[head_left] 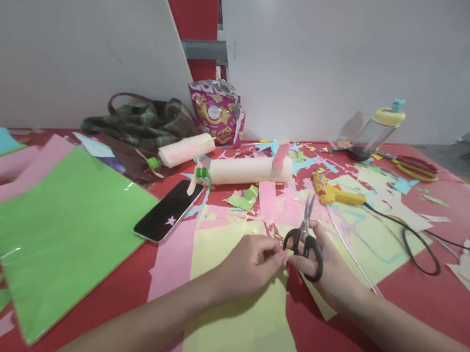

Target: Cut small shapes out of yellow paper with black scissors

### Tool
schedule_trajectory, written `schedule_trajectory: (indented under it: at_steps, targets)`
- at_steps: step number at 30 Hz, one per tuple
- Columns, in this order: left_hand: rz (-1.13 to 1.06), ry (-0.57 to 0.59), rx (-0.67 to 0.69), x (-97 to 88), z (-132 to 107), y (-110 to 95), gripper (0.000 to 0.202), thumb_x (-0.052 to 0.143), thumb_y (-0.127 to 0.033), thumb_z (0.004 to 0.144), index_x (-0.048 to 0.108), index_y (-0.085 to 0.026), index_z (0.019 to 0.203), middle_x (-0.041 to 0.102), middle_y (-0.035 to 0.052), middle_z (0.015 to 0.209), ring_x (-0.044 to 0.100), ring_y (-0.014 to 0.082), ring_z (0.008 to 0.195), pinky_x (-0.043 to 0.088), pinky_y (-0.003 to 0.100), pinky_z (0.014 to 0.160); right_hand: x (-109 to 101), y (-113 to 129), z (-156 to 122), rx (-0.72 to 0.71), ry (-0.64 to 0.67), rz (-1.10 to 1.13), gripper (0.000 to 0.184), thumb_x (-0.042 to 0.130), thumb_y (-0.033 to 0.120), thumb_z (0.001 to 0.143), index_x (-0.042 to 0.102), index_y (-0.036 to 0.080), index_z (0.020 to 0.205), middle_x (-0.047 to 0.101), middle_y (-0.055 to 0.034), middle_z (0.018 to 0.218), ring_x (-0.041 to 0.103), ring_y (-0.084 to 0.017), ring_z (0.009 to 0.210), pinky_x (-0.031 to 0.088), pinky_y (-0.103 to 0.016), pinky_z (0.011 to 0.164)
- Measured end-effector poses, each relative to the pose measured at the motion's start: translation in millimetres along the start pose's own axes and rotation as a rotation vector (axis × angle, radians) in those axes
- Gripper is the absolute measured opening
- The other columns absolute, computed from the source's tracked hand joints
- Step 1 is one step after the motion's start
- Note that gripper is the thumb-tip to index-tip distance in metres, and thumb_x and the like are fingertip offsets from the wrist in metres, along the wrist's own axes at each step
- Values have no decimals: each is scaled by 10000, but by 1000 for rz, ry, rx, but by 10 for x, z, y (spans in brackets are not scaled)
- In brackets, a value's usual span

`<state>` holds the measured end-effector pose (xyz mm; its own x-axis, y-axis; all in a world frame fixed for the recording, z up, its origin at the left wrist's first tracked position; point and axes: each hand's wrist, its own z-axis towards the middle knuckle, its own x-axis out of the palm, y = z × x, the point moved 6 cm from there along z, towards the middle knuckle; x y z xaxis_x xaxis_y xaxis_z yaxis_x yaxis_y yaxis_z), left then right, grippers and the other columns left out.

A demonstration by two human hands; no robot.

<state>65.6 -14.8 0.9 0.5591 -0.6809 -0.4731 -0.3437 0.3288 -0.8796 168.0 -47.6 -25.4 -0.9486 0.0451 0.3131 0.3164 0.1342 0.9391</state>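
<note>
A: Fingers of the left hand [245,266], how set?
B: Bent inward, thumb and index closed on a tiny yellow scrap [290,253].
A: And on the right hand [334,268]?
B: Thumb meeting the same scrap, black-handled scissors [305,226] gripped as well, blades pointing away, tips slightly parted. Which fingers through the loops? Cannot tell, partly screened by the handles.
A: Scrap, where exactly?
B: Between both sets of fingertips, above the near paper and the red tabletop [120,323]. Mostly covered, outline hard to make out.
A: Cut off anywhere?
B: Yes: both forearms, at the bottom edge. Black cable [420,243] too, running from the yellow glue gun [336,193] out past the right edge. Beside the yellow-lidded tumbler [379,131], a tool with red and yellow handles [417,166], far end hard to trace.
A: Any writing?
B: On the purple snack bag [216,110], large white letters along a crumpled top, too distorted to read for sure. Below, a round white label, print too small. On the phone [169,213], only a dark screen and a pink star [170,220].
</note>
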Motion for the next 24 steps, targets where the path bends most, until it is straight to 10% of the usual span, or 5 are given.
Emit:
schedule_trajectory:
  at_steps: [10, 24]
  targets:
    - [-176, -20, -119, -178, 29, 20, 249, 396, -286, 773, 540, -137, 634, 473, -22, 590, 422, 69, 547, 333, 175, 524, 11, -16, -19, 45, 27, -7, 351, 579, 76, 679, 331, 255, 853, 471, 54, 698, 449, -88, 610, 356, -192, 534]
    - [-28, -194, -141, -621, 6, -88, 263, 384, -305, 765, 474, -139, 581, 406, -40, 529, 388, 65, 489, 308, 183, 471, 238, -27, -128, 171, 431, 38, 431, 605, 494, 609, 360, 216, 829, 399, 18, 715, 416, -91, 556, 296, -222, 490]
